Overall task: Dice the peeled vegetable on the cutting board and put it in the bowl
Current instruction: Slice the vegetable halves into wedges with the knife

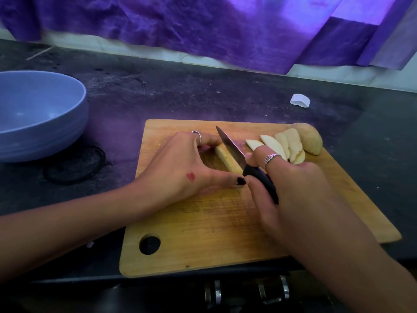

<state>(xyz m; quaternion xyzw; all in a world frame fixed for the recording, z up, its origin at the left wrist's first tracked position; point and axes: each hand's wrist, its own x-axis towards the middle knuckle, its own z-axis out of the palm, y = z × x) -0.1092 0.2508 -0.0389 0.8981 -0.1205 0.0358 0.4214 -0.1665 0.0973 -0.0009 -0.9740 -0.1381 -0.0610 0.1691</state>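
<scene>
A: Where does the vegetable sit?

B: On the wooden cutting board [225, 222], in three lots; a pale slab [226, 158] lies at the board's eleven o'clock, under the blade; a fan of cut slices [286, 143] leans at its one o'clock; the uncut end piece [311, 138] stands just past the slices, touching the last of them, near the board's far right corner.

A: And the hands?

B: The left hand [180, 163] holds the slab steady; its fingers curl down over the far end and its thumb, with a dark painted nail, reaches along the near side; a ring sits on one finger and a small red heart is drawn on the back of the hand. The right hand [291, 184] grips the black handle of the knife [239, 154]; the forefinger, also ringed, lies forward by the blade's base; the blade points toward eleven o'clock and rests along the slab.

A: The bowl?

B: The blue bowl [74, 123] stands on the dark tabletop [180, 91] at nine o'clock from the board, well apart from it and cut by the frame's left edge; what shows of its inside holds nothing.

A: Anything else about?

B: A small white scrap [300, 100] lies on the tabletop at one o'clock from the board; purple cloth [225, 26] hangs along the wall at twelve.
</scene>
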